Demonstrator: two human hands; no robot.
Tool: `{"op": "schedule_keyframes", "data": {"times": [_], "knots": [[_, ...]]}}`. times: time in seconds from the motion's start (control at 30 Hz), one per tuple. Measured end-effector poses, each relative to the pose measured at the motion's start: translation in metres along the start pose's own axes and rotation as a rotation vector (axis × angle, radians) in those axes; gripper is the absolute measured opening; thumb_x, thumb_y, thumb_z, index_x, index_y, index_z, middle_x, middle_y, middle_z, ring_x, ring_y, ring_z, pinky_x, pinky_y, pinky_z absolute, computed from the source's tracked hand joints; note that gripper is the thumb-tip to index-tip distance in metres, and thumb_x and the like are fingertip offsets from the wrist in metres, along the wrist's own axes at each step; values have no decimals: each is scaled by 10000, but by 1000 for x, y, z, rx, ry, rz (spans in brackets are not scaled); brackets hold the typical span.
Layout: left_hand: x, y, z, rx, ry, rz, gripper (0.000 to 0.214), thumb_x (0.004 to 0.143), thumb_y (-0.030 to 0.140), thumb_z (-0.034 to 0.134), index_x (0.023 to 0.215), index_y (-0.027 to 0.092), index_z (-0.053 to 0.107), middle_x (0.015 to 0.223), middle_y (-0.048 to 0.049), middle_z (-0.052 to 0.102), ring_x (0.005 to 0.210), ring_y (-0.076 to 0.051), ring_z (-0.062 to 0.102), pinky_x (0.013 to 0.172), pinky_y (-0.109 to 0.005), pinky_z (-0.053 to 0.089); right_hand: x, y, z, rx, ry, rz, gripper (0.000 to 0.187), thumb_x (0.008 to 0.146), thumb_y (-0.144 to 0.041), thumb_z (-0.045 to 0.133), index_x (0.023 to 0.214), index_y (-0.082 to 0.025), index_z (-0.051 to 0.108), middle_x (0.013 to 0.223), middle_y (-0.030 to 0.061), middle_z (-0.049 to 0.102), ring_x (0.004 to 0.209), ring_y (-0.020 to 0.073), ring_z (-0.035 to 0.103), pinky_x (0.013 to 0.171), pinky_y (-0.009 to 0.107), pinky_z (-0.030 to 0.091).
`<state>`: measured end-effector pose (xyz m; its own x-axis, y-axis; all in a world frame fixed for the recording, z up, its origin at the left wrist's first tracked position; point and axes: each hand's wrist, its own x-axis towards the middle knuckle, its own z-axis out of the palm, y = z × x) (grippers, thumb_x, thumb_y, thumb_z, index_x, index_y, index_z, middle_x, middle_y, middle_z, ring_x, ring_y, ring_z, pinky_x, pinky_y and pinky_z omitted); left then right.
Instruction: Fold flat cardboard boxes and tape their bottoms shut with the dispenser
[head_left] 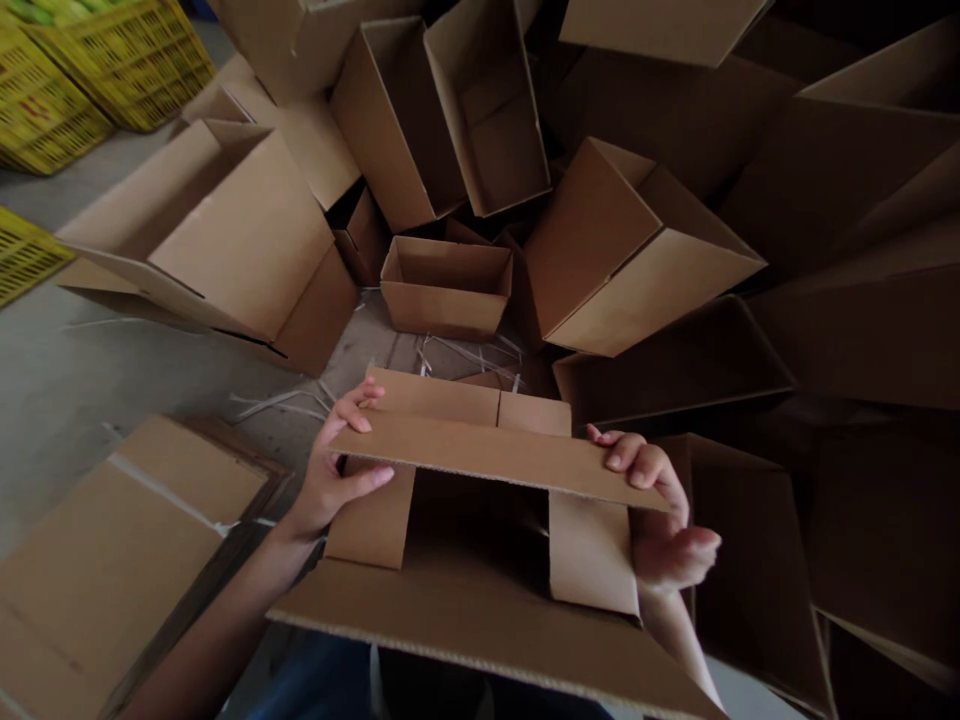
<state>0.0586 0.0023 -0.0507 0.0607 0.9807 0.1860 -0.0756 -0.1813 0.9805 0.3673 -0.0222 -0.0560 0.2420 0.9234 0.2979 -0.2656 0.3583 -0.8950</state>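
**Both hands on far flap of open cardboard box**

Far left, yellow plastic crates (97,70) with lattice walls stood on the grey concrete floor (75,370). Lower left lay a flat stack of cardboard sheets (112,560), smooth and brown, with a pale strap across it.

The left hand (337,470) pinched the left end of the far flap (495,450). Its fingers (356,405) curled over the flap's far edge and the thumb pressed on the near face. The hand was nearly closed, with only the board's thickness in between.

The cardboard box (480,600) sat bottom centre, right in front of the person and tilted toward the camera. It was plain brown corrugated board, matte, with a fluted cut edge showing on the near flap (480,630). The top was open and the inside dark. The left short flap (371,520) and right short flap (592,550) hung inward. The far flap was long and rectangular and lay across the opening.

Behind it were thin pale strapping strips (465,350) on the floor and a small open box (446,285), upright.

The right hand (660,520) held the flap's right end. Its fingers (626,455) bent over the top edge and the palm was below. Its thumb's contact was unclear.

At right, a pile of empty boxes (637,250) lay tipped at all angles.
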Motion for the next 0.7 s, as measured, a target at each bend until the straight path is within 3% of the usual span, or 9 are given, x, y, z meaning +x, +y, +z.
{"op": "schedule_keyframes", "data": {"times": [0.17,0.33,0.47,0.6,0.7], "knots": [[-3,-8,0,-89,34,13,467,738,651,708,934,245,586,1310,-79,549,1424,-320,323,1181,-490,239,2,-1,-4,-42,-11,50,221,778,-461,635,762,-250,570,809,18,520,957,249,504,1078,509,307],[-2,-9,0,-117,43,-8,295,797,496,684,922,245,592,1280,-60,576,1426,-303,324,1181,-468,238,2,-3,-6,-97,-32,50,177,769,-423,607,797,-249,595,844,27,537,997,262,508,1077,511,307],[-3,-6,0,-123,23,-32,274,786,410,680,997,252,608,1329,-53,561,1420,-297,332,1178,-452,255,1,-4,-3,-153,10,117,341,716,-422,632,1013,-257,647,1088,60,584,1161,308,488,1094,533,297],[-7,-5,1,-156,28,-118,610,762,397,701,1333,325,498,1473,-39,475,1379,-288,389,1126,-448,359,-6,-5,1,-157,58,222,594,702,-434,633,1271,-282,561,1384,66,515,1353,337,384,1130,530,277],[-9,-7,1,-152,28,-162,759,751,396,705,1446,333,405,1529,-46,415,1400,-305,366,1128,-460,374,-13,-4,-1,-161,18,333,682,752,-450,577,1403,-286,457,1503,68,431,1404,346,340,1109,531,320]]}}
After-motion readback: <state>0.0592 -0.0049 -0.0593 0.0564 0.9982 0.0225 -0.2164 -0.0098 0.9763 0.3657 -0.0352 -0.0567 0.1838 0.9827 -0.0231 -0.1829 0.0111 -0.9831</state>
